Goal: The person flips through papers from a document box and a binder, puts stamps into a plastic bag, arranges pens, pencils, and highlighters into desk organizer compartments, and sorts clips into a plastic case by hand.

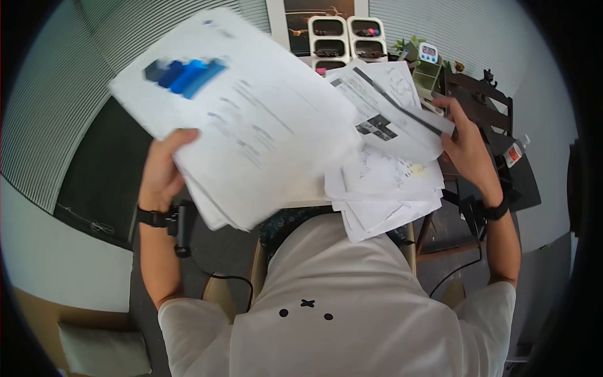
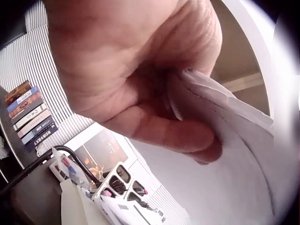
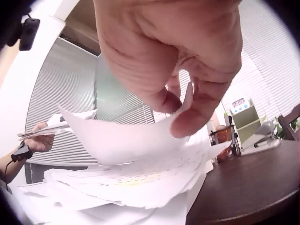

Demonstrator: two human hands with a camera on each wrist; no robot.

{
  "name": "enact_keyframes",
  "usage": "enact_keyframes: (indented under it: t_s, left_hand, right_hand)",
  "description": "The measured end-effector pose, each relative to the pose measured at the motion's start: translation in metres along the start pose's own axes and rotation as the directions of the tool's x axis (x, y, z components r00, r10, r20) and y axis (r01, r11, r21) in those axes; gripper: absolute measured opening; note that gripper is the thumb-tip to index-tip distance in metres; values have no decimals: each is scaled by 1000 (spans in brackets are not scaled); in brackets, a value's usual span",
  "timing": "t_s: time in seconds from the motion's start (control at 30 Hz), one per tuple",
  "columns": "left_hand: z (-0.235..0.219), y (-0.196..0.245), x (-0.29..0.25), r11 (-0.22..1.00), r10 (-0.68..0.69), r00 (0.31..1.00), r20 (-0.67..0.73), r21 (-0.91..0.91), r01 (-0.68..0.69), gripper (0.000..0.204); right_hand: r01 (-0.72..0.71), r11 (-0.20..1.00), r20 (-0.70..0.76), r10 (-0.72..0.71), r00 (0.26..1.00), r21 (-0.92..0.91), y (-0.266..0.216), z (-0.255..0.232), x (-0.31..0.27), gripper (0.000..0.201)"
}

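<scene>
A thick sheaf of white papers (image 1: 251,125), the top one printed with blue shapes, is gripped at its edge by my left hand (image 1: 164,166), raised at the left. In the left wrist view my left hand (image 2: 140,79) curls its fingers round the sheaf (image 2: 225,173). My right hand (image 1: 468,147) pinches the right edge of a printed sheet (image 1: 402,129) with a dark band. Below that sheet lies a loose pile of papers (image 1: 389,207). The right wrist view shows my right hand (image 3: 173,56) with the sheet (image 3: 126,143) between thumb and fingers, bent above the pile (image 3: 117,187).
A white compartment organizer (image 1: 330,45) with pens stands at the back. Right of it are a green holder (image 1: 427,78) and a white timer (image 1: 428,53). A glue bottle (image 1: 516,151) sits at the far right, near a dark chair (image 1: 480,88). Books (image 2: 30,115) show in the left wrist view.
</scene>
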State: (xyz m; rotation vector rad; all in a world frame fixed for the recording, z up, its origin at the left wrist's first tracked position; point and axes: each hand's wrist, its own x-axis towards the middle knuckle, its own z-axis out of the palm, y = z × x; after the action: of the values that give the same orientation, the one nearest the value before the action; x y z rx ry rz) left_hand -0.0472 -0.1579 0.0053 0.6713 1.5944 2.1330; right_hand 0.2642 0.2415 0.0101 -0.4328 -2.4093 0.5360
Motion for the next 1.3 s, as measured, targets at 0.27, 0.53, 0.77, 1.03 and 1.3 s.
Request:
enact_keyframes:
  t_s: [0.27,0.53,0.77,1.03,1.3]
  left_hand:
    - [58,-20,-15,942,-96,899,428,330,-57,51]
    - [87,-52,-15,962,28,865,501,223,-160,46]
    - [89,-63,-11,977,-28,908,419,203,-63,46]
    - [91,-67,-15,995,51,960,276,71,-73,45]
    - [66,-48,4,981,187,977,99,-79,-179,46]
  right_hand:
    - [279,839,49,-291,956,-467,-25,5,-8,46]
    - [318,944,253,-330,909,90,-25,20,10,31]
    - [66,872,106,-134,985,485,-48,26,35,27]
    - [126,741,95,-248,964,659,-45,29,61,36]
    - [214,863,65,-273,960,457,-32,35,70,41]
